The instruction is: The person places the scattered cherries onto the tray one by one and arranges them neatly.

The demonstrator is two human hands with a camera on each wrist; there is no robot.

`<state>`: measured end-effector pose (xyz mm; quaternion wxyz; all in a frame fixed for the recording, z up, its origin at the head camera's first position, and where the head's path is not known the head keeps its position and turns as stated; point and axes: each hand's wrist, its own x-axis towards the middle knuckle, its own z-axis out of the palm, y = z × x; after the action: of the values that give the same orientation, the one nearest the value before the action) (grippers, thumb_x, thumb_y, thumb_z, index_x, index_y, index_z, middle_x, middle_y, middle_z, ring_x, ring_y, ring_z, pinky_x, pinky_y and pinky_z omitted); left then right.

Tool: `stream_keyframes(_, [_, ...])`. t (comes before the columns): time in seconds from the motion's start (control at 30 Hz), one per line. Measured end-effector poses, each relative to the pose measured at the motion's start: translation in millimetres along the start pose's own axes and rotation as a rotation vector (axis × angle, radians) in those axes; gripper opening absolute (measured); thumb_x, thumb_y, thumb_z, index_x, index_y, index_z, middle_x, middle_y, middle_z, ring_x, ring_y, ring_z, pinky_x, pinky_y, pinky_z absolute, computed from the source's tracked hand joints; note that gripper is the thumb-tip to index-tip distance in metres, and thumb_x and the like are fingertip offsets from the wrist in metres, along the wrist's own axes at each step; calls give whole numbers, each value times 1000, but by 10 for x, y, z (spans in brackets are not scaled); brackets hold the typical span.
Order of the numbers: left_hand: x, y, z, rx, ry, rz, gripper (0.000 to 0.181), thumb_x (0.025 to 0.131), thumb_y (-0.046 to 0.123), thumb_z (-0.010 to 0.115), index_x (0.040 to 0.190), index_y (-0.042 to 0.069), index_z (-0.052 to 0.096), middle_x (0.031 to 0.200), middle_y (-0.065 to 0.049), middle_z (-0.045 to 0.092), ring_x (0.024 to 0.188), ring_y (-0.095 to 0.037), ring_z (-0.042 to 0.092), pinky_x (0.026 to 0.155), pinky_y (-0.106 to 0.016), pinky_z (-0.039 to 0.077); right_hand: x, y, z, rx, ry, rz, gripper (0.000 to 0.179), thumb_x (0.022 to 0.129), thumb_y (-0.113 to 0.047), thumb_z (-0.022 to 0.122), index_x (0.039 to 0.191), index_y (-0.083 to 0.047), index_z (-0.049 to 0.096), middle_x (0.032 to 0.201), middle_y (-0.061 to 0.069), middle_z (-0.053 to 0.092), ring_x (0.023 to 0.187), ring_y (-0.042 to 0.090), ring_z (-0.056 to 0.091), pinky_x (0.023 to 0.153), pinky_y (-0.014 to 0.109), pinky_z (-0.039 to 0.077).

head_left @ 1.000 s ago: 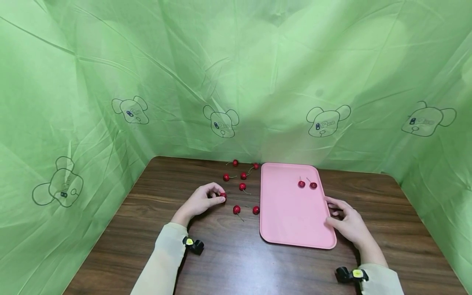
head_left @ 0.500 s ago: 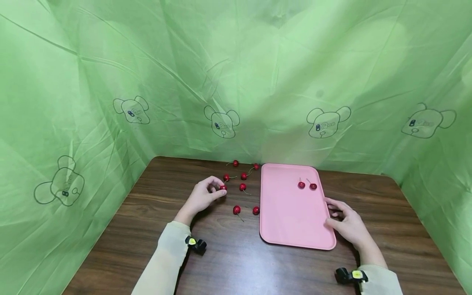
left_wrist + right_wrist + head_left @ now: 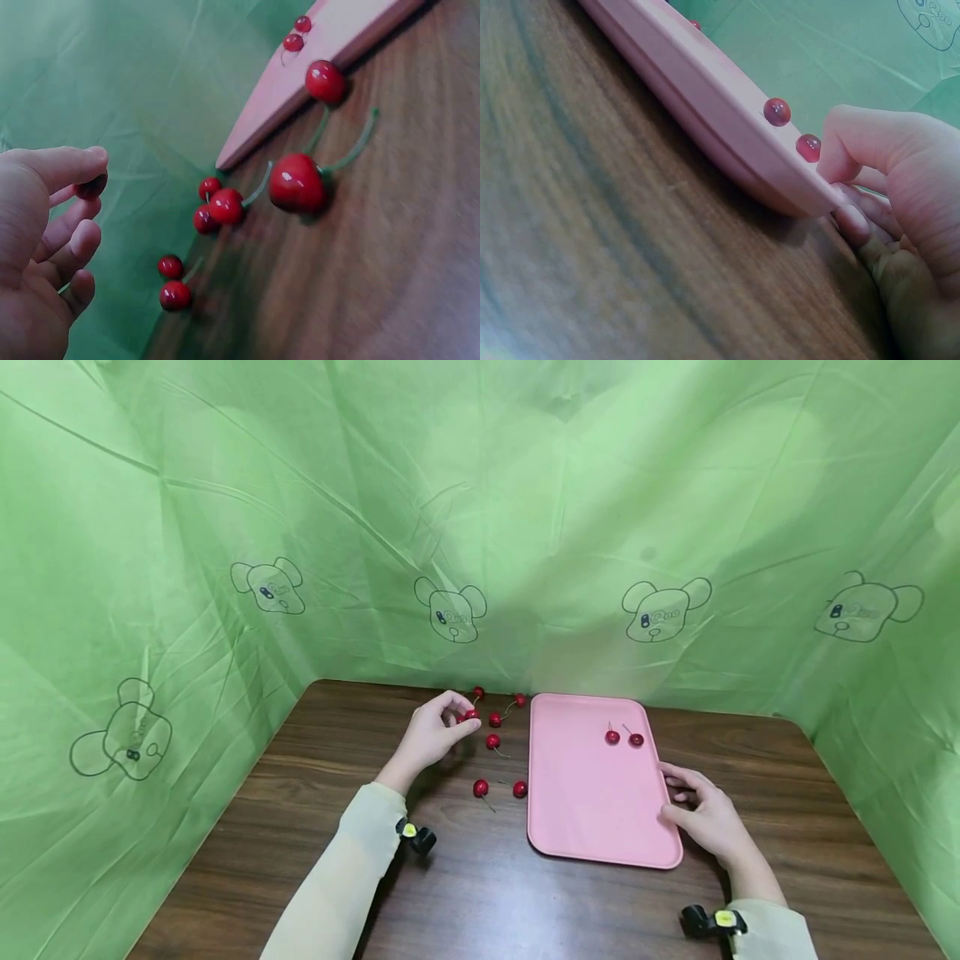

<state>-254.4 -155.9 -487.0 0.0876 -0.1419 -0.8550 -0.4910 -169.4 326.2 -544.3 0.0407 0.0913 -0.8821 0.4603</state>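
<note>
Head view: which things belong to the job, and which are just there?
Job, apparently:
Glossy round red cherries, one in the left grip
Flat rectangular pink tray, touched by the right grip

Just there:
Brown wood-grain table
Wrinkled green sheet
Black wrist cameras

A brown wood-grain table [image 3: 480, 893] with a pink tray [image 3: 592, 802] and, beside it, seven scattered red cherries [image 3: 481, 787].

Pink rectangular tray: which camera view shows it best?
The head view, showing the pink rectangular tray nearly whole from above. The left wrist view has only a cropped corner section; the right wrist view, its side and rim, cut off.
</note>
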Motion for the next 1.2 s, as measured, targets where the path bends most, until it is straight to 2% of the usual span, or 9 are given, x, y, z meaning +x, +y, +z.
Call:
stream_keyframes(0.17, [134,122,20,12,0,19,21,94,25,89,108,18,73,98,4,73,79,-17,60,71,-32,49,13,2,-2,-7,-10,11,67,89,0,84,152,-2,61,135,22,67,107,6,60,86,13,48])
stream_keyframes(0.5, [322,255,131,15,11,39,20,95,23,88,108,15,73,100,1,74,79,-20,59,72,-33,48,13,-12,-19,-19,-9,7,67,89,0,84,152,-2,61,134,21,68,104,6,61,85,13,48])
stream_keyframes(0.7, [435,317,289,49,0,13,19,98,25,86,109,16,72,101,1,73,79,-21,59,72,-33,48,4,-7,-10,-12,-7,-4,67,89,1,84,151,-1,61,134,22,68,104,4,61,85,13,48])
stream_keyframes(0.93, [559,428,494,77,-15,-14,20,98,27,85,110,19,71,105,4,72,71,-17,58,66,-33,49,-2,11,-7,-7,-2,-12,66,88,1,85,151,-1,62,133,22,68,103,3,61,84,13,48])
stream_keyframes(1.2, [652,473,735,78,-59,-8,18,99,24,83,112,19,72,107,1,71,74,-17,56,69,-32,48,6,12,-13,-6,-3,-1,66,89,0,85,151,-2,61,135,22,68,103,4,61,85,13,48])
